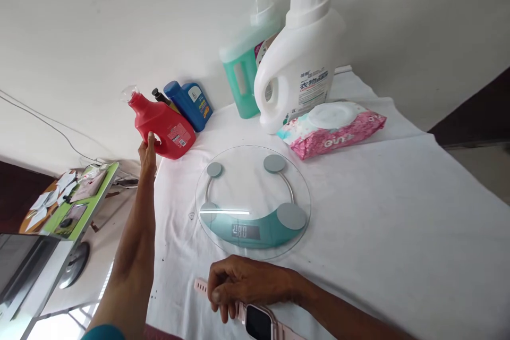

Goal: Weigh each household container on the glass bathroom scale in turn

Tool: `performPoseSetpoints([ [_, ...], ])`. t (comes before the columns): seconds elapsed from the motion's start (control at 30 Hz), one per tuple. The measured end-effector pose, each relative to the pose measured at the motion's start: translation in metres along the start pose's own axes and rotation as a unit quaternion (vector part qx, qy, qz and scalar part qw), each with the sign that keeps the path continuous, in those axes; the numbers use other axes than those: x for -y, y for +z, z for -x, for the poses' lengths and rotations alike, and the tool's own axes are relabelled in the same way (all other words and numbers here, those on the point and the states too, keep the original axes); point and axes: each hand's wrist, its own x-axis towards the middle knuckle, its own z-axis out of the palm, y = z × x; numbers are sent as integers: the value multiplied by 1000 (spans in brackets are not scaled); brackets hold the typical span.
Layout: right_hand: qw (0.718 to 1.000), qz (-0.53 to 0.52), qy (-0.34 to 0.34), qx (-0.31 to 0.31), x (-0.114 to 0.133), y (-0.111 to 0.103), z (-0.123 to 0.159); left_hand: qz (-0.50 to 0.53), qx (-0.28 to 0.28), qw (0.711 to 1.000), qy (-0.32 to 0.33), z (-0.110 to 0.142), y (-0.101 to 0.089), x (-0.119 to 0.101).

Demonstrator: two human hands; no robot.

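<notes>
At the far left of the cloth, my left hand (147, 155) is closed around the handle of a red detergent bottle (167, 126) with a clear cap. The bottle leans to the left, its base by the table's edge. My right hand (243, 284) rests near the front with its fingers curled loosely inward. Beneath it runs the pink strap of a smartwatch (258, 323), partly hidden by the fingers; I see nothing held between them. Just beyond this hand lies a round glass bathroom scale (249, 196) with grey pads and a lit display.
A blue bottle (197, 103) and a small dark-capped bottle (160, 96) stand behind the red one. Against the wall are a green bottle (244, 82) and a large white detergent jug (306, 58), with a pink wipes pack (334, 130) before it. A green-topped desk (95, 191) is lower left.
</notes>
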Motion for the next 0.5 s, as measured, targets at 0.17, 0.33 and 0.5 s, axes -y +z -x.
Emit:
performPoseSetpoints([
  [0.17,1000,-20,7,-4,0,0,0,69,-44,996,-40,1,17,-6],
  [0.33,999,-34,0,2,-5,-2,-4,99,-106,987,-63,18,22,-22],
  [0.5,999,-31,9,23,-5,-5,-8,124,-145,979,-68,45,3,-37],
])
